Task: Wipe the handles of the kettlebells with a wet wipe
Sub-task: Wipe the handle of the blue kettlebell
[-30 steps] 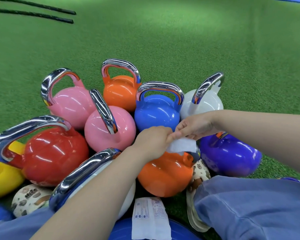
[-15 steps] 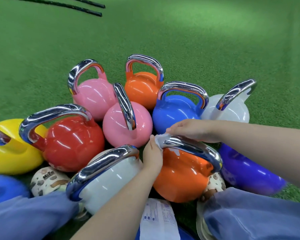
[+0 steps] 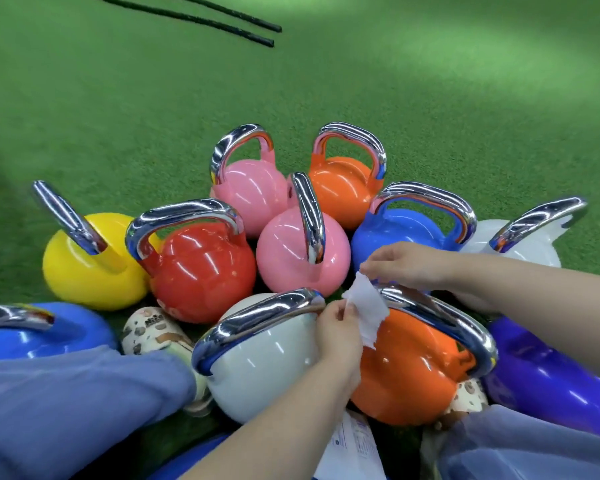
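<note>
Both hands pinch the wet wipe (image 3: 366, 308) between them: left hand (image 3: 340, 332) at its lower edge, right hand (image 3: 404, 263) at its top corner. The near orange kettlebell's handle (image 3: 440, 322) lies just beneath, running away to the right, nearer the right hand.

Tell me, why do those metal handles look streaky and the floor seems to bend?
In the head view, overhead lights glare as white streaks on the chrome handle of the red kettlebell; the wide lens bows the green turf toward the edges; the wet wipe and both hands stay fairly sharp.
</note>
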### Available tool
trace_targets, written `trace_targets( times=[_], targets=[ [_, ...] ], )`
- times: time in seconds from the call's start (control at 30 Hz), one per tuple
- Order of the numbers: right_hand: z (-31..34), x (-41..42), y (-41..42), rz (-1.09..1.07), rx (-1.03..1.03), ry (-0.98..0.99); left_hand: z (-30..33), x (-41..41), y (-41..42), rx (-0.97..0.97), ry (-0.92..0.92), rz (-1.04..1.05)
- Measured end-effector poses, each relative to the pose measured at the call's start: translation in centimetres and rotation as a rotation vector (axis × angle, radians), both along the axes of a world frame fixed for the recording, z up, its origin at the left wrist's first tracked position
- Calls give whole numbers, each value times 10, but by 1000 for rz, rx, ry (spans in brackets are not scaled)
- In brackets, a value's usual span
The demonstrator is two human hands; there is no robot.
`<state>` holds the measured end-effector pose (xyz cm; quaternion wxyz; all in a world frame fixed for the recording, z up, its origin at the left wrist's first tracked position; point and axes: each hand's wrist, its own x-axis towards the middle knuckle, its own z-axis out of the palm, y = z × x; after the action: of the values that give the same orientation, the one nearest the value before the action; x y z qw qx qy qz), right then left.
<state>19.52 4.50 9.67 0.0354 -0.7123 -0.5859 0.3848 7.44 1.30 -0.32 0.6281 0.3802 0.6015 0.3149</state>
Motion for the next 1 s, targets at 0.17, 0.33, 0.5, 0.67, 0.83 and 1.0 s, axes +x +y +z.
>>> trace_targets(
  times=[0.17,0.33,0.5,0.67,0.83,1.0],
  targets=[
    [31,-38,4,142,34,62,52,-38,-3,-258,-438,56],
    [86,-107,18,274,204,102,129,-111,13,-72,-516,85],
    [147,-203,29,231,451,518,241,-224,42,317,-142,-128],
    [165,-290,43,146,560,759,290,-317,61,535,335,-185],
    [130,-357,62,95,527,766,245,-384,71,508,329,-79],
    [76,-401,79,-14,479,784,191,-428,74,437,229,50]
  ],
)
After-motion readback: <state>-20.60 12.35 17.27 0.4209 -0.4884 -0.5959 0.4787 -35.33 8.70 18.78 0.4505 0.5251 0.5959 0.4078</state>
